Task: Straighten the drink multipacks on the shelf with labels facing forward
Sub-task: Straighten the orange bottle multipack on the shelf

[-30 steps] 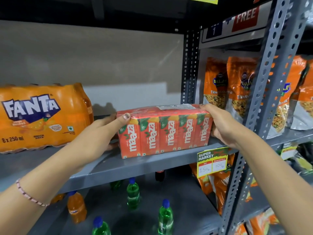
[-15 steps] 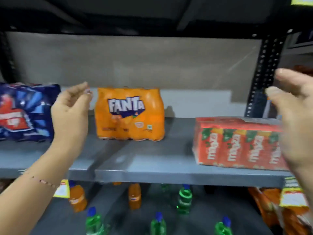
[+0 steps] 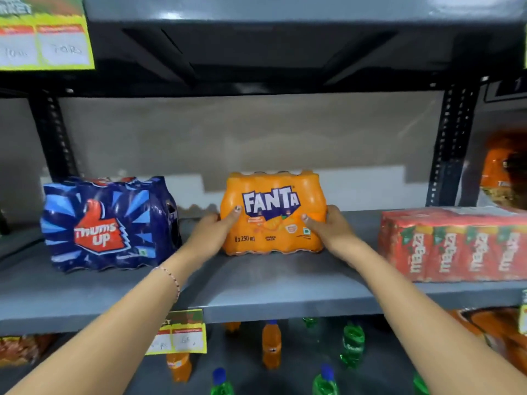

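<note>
Squarely forward, glossy shrink-wrapped Fanta pack, left hand and right hand clasping its sides.

- Fanta pack on the shelf, between two hands.
- Thums Up pack to its left.
- Maaza pack to its right.
- Bottles on the shelf below.

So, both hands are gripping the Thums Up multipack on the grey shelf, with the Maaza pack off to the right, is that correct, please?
Not quite: the left hand and right hand grip the Fanta multipack, not the Thums Up multipack, which sits untouched to its left. The head view shows this. The Maaza pack is indeed on the right of the grey shelf.
</note>
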Demonstrator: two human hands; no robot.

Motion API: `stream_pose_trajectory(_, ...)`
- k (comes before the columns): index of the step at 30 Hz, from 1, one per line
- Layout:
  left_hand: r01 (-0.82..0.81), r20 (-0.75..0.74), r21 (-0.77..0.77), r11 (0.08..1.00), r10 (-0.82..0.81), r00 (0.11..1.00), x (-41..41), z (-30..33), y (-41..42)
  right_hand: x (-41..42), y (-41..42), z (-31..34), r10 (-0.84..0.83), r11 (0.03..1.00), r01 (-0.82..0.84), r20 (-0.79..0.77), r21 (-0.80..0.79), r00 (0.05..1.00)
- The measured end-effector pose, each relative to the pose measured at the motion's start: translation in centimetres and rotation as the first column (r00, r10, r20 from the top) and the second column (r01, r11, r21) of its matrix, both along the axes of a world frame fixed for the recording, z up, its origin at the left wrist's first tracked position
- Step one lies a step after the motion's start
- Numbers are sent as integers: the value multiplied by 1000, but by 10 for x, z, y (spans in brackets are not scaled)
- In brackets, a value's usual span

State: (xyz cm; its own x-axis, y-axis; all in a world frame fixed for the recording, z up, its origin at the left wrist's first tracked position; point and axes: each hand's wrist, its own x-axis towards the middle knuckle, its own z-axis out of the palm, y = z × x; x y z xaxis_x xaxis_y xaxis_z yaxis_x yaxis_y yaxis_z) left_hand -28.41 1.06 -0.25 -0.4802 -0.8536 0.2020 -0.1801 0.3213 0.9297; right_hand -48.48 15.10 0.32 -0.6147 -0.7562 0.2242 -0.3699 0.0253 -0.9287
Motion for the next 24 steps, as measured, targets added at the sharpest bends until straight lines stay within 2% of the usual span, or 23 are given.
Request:
stream_pose_trajectory(4,-19,46,-60,998,22,999,7,3,-1,-17,-6,-18,-16,1000,14,-58,-27,998)
stream_pose_trajectory(7,-14,95,-93,996,23,995,10,2,12,-1,19,-11,-21,999,24,-125,24,992)
stream_pose_trajectory(14,10,83,-107,994,-1,997,25,-4,49,25,73,-7,-44,996,60,-221,68,974)
stream_pose_trajectory(18,6,148,-171,985,20,989,34,-3,66,31,92,-7,-37,995,57,-243,77,969)
stream_pose_trajectory(24,-17,131,-169,986,39,991,40,-4,84,34,106,-11,-56,994,77,-250,74,967)
